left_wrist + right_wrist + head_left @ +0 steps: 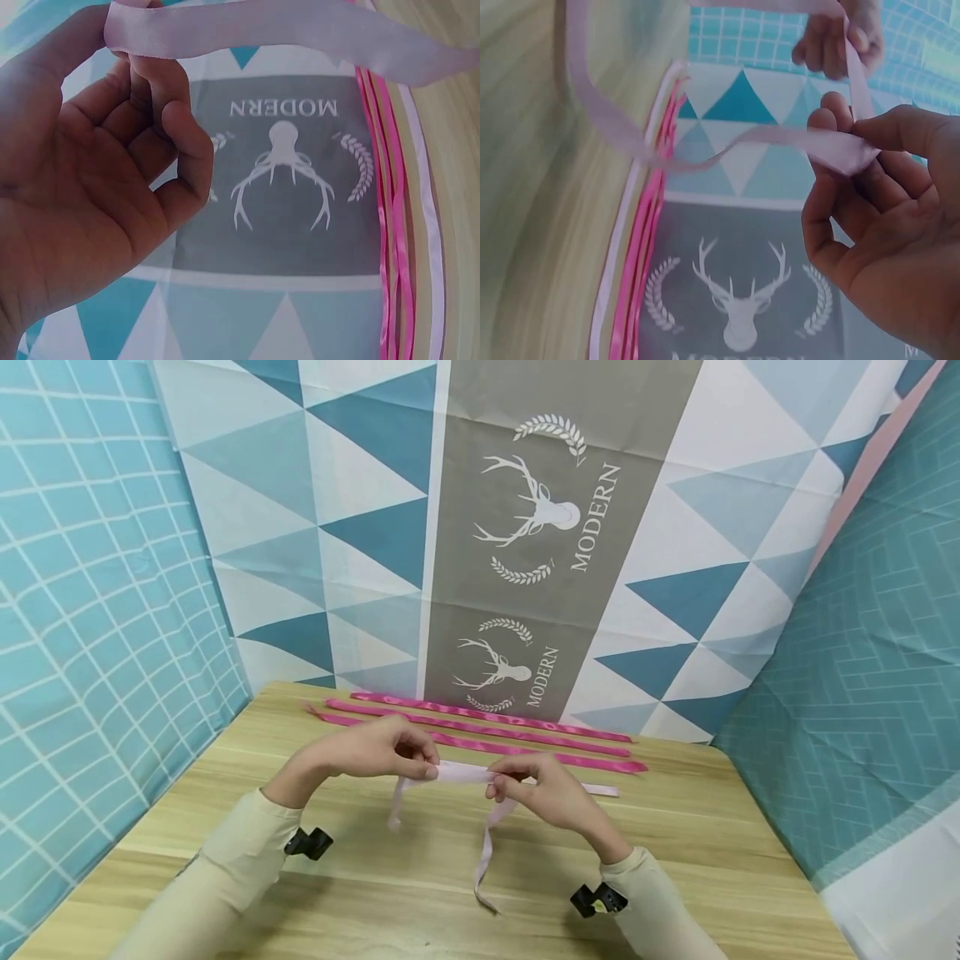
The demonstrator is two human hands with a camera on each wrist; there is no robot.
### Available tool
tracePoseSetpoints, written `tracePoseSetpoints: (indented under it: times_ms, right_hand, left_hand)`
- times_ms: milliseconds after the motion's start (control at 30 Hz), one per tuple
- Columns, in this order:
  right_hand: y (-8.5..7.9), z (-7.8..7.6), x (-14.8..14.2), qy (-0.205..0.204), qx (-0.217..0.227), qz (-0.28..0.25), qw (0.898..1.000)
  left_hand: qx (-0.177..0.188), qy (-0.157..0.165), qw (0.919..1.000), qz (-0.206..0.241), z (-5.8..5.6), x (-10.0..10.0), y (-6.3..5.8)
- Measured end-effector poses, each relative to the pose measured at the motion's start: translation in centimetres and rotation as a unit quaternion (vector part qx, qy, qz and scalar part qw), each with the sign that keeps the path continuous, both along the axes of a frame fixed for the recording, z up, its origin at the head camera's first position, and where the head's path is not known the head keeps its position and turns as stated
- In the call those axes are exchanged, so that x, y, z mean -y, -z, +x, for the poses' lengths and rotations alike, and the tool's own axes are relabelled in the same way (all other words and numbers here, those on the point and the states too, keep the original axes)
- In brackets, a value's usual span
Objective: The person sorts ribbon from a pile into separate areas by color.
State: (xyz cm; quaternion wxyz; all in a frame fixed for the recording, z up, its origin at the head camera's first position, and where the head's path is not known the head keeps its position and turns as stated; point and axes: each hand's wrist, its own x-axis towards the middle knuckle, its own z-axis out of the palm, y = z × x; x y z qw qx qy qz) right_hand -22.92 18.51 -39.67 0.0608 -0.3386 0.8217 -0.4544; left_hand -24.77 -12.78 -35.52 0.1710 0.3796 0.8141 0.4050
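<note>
A pale pink ribbon [461,772] is stretched between the two hands above the table. My left hand [371,747] pinches it between thumb and forefinger, and a short length hangs below that hand. From my right hand [553,792], which also pinches the ribbon, a longer twisted tail [483,860] dangles toward the tabletop. In the left wrist view, the ribbon [262,28] runs flat from the fingertips, with the other fingers curled beneath. The right wrist view shows the ribbon [780,136] folded at the thumb and looping away loosely.
Three bright pink ribbons [517,749] lie roughly parallel along the back of the wooden table [390,893]. Another pale ribbon [600,790] lies just in front of them, partly hidden behind the right hand. A patterned cloth [375,543] hangs behind the table, with blue cloths at both sides.
</note>
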Motion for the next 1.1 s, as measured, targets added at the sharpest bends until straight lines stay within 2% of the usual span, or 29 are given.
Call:
tracePoseSetpoints:
  times_ms: [333,533,733,833,1100]
  right_hand:
    - [-0.5,0.2,-4.0,0.004,0.059,-0.020,0.998]
    - [0.0,0.2,-6.8,0.024,0.083,-0.007,0.996]
    - [0.9,0.0,-9.4,0.025,0.106,-0.026,0.994]
    - [1.3,-0.2,-10.6,0.013,0.122,-0.034,0.992]
    - [1.8,-0.9,-14.1,-0.062,0.156,-0.018,0.986]
  left_hand:
    - [0.001,-0.032,0.9991,-0.026,-0.7,2.6,-0.2]
    - [0.029,-0.044,0.9982,-0.029,-1.1,4.3,0.1]
    - [0.031,-0.055,0.9973,-0.038,-1.5,5.7,0.8]
    - [0.032,-0.062,0.9967,-0.041,-1.7,6.8,1.4]
    - [0.029,-0.091,0.9948,-0.036,-3.0,9.7,2.8]
